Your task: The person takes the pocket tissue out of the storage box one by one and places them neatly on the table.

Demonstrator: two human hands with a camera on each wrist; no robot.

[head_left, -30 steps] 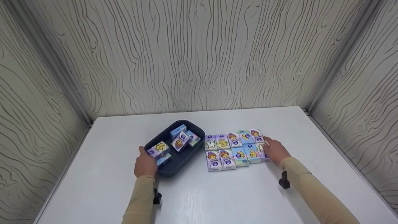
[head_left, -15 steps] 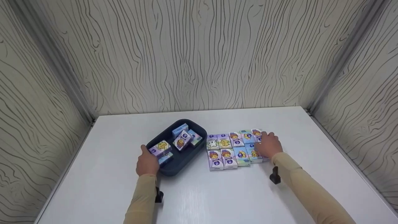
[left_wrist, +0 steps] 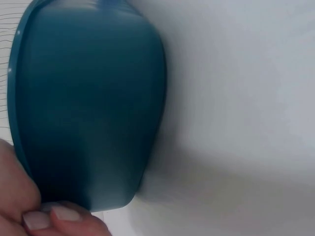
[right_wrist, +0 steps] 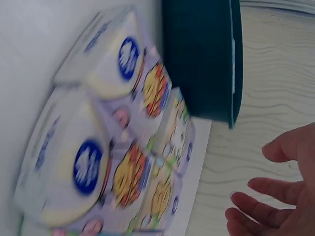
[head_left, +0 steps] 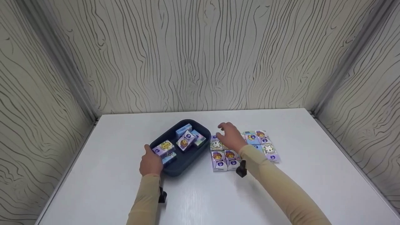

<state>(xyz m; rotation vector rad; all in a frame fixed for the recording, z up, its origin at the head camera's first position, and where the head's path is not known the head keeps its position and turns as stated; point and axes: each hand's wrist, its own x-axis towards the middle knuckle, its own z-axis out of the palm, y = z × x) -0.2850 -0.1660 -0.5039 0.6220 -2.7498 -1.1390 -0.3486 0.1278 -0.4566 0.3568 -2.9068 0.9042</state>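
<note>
A dark blue tray [head_left: 175, 170] stood on the white surface [head_left: 103, 175], left of the middle, and several small printed packets [head_left: 184, 142] were lying in it, some tilted against each other. The near left corner of the tray was gripped by the left hand [head_left: 150, 162], with the thumb laid over the rim and the fingers curled against the outer wall; in the left wrist view two fingertips [left_wrist: 59, 214] were seen pressed to that wall.

Just to the right of the tray, a group of similar packets [head_left: 264, 145] was laid flat in two rows on the surface, close together. The right hand [head_left: 229, 137] was held above the left part of this group, near the tray. Its fingers [right_wrist: 261, 206] were spread and relaxed, and nothing was held in it. Some packets of the rows were hidden under this hand and its sleeve.

The surface was enclosed by walls with a wavy line pattern [head_left: 200, 56].
</note>
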